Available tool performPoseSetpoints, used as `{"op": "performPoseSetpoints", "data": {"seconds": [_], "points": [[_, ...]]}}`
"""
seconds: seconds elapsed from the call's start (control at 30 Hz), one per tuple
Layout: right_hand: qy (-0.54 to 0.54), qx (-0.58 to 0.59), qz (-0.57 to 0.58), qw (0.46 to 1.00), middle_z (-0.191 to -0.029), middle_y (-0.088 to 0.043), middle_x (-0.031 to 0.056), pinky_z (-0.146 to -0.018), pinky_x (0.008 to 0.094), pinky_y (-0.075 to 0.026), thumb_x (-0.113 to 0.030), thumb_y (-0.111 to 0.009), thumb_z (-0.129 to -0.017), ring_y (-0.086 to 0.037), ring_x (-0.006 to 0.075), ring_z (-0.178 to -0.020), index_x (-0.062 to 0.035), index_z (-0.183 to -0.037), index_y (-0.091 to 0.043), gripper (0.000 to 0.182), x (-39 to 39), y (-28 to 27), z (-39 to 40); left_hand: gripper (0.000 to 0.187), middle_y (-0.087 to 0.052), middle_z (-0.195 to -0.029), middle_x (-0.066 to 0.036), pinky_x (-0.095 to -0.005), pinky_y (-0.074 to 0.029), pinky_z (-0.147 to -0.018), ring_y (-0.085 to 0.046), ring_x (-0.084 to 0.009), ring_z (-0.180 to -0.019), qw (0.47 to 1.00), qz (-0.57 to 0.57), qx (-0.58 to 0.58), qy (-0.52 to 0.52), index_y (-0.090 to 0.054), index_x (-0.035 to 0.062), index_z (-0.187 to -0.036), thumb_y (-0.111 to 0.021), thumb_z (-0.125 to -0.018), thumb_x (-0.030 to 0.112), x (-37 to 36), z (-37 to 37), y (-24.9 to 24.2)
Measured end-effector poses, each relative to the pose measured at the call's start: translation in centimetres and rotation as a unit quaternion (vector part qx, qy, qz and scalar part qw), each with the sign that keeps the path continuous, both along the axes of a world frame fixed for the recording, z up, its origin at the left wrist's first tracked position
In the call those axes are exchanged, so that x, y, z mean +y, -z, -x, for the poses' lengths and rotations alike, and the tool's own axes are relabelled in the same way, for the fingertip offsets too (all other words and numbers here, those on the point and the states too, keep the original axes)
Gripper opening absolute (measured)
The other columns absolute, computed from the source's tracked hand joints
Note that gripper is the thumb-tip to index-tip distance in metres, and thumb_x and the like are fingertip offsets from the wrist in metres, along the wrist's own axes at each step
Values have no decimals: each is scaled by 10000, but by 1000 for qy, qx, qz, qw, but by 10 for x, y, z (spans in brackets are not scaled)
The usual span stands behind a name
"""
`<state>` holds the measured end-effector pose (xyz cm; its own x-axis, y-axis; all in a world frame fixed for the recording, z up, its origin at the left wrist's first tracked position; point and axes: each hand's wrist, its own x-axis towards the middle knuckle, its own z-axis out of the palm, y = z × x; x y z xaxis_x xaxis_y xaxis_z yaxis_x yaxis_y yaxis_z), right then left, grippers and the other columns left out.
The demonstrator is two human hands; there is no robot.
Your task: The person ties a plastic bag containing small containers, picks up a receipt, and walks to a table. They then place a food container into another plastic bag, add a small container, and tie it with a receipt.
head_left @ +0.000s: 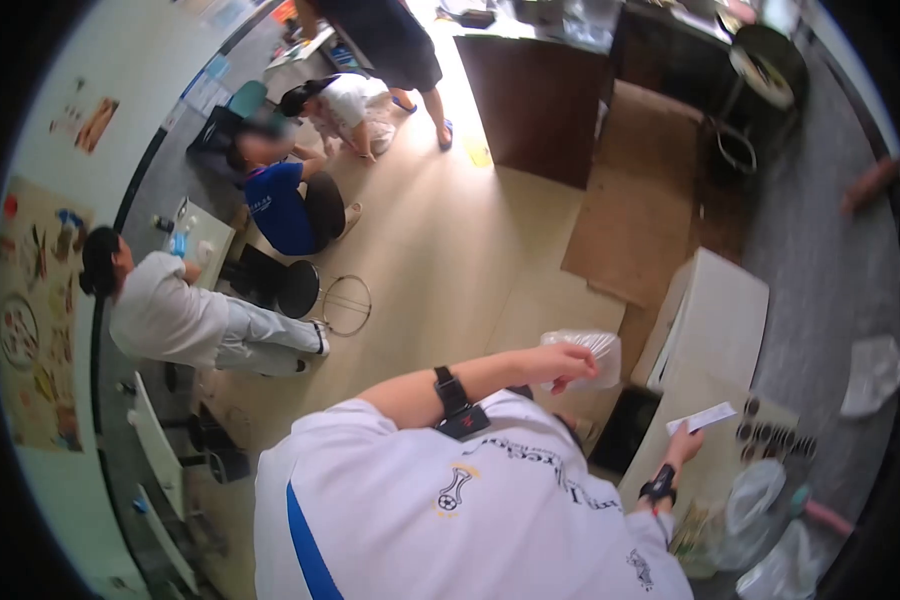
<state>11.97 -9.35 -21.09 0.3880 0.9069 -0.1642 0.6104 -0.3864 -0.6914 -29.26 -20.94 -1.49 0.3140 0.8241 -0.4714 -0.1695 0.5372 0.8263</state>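
Note:
My left hand [568, 366] is closed at the front of my body, its fingers curled at the top of a translucent plastic bag [602, 352]. What lies inside the bag is blurred. Out to the right, my right hand [684, 444] grips one end of a narrow white paper slip [708, 416], which points away from me over a pale tabletop [710, 385]. Close by on that surface stands a row of small dark round jars [770, 436].
A white box [720, 305] stands ahead on the right, beside flattened cardboard [635, 200]. Plastic bags [755, 495] lie at lower right. To the left, a person in white [175, 310] stands at a small table; others crouch farther off. A stool [298, 290] is on the floor.

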Motion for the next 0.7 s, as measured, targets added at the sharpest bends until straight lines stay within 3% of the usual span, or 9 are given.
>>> {"op": "performPoseSetpoints", "data": {"seconds": [0.1,0.13,0.2,0.23,0.33,0.43,0.5,0.53,0.7], "points": [[-139,176,-50,973,-1048,-691,143,-827,374,-537,-112,-719,-856,-672,231,-921,45,-1175,-607,372,1,13,96,219,-473,-651,0,-274,-435,-482,-520,-108,-501,994,-3,23,-106,-671,66,-972,-611,-927,271,-22,50,17],[-204,123,-1,971,-1039,-674,120,-809,349,-537,-121,-705,-880,-654,198,-914,38,-1186,-579,367,2,6,134,219,-473,-651,0,-274,-435,-482,-520,-108,-501,993,-19,23,-118,-671,66,-972,-611,-927,271,-31,65,26],[-274,254,57,926,-948,-652,46,-739,285,-505,-94,-637,-933,-610,125,-841,5,-1080,-611,179,-8,-3,225,330,-468,-634,6,-271,-436,-486,-516,-109,-491,985,-2,39,-168,-699,72,-922,-564,-968,370,-48,99,34],[-325,333,78,882,-924,-645,12,-712,265,-489,-89,-611,-952,-592,94,-815,-15,-1053,-628,126,-28,-65,284,330,-468,-634,6,-271,-436,-486,-516,-109,-491,983,-16,38,-179,-699,72,-922,-564,-968,370,-55,118,33],[-403,386,82,826,-881,-658,-36,-744,247,-483,-68,-635,-933,-606,74,-822,-26,-1064,-639,138,-52,-109,398,580,-448,-608,19,-268,-444,-504,-507,-112,-478,970,76,48,-225,-729,65,-908,-439,-997,560,-78,178,29],[-459,479,181,726,-1095,-652,19,-815,272,-490,-31,-703,-864,-622,114,-976,-56,-1001,-686,140,-60,-138,481,900,-422,-589,36,-264,-459,-547,-507,-109,-490,951,107,-58,-286,-740,16,-935,-211,-964,743,-99,225,36],[-546,507,130,654,-1382,-505,78,-894,309,-484,0,-756,-788,-560,170,-1189,-94,-891,-728,143,-58,-145,522,829,-419,-597,43,-265,-466,-562,-520,-106,-515,939,106,-72,-320,-735,20,-958,-270,-978,706,-103,255,31],[-579,452,143,663,-1537,-311,100,-952,343,-468,23,-771,-744,-458,212,-1319,-108,-799,-732,147,-53,-146,543,760,-416,-605,50,-265,-473,-576,-534,-104,-540,928,109,-86,-346,-730,24,-982,-329,-993,670,-104,270,29],[-619,480,239,573,-1582,-268,98,-1040,359,-421,-4,-731,-798,-405,238,-1379,-85,-851,-740,97,-31,-135,650,436,-590,-766,25,-264,-509,-656,-619,-107,-689,894,60,-143,-421,-686,42,-1109,-557,-990,441,-80,349,54]]}}
